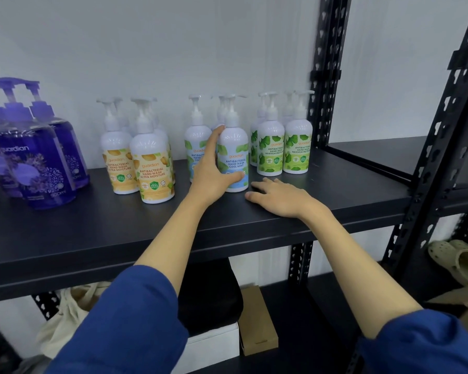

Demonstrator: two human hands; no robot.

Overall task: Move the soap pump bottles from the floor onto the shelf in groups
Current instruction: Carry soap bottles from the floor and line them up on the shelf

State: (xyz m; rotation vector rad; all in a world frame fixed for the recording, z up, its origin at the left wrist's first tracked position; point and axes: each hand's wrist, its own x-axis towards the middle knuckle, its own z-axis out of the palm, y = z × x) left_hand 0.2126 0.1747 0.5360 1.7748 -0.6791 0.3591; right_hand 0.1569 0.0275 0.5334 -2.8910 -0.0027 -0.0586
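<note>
On the black metal shelf (281, 228), four groups of soap pump bottles stood in a row along the back, near the white wall. Toward the left edge were the dark purple clear-plastic bottles (38, 163); next came the white bottles with orange Ultra Moisture labels (153, 168); then the white bottles with blue Cool Mint labels (197, 147); and, closest to the right rear post, the white bottles with green Maximum Protection labels (284, 147). The left hand (214, 171) gripped the front Cool Mint bottle (234, 157), thumb curled round its lower front and fingers reaching up its left side; that bottle stood upright on the shelf, in front of its group and just beside the green ones. The right hand (278, 197) lay palm down on the shelf near the front edge, fingers straight, holding nothing, its fingertips just right of the held bottle's base. Both forearms came out of blue sleeves (135, 325). On the lower shelf sat a black bag (208, 295), a white box (214, 346), a brown cardboard box (257, 319) and a cream cloth bag (65, 319); pale green clogs (457, 260) rested on the neighbouring rack at right
</note>
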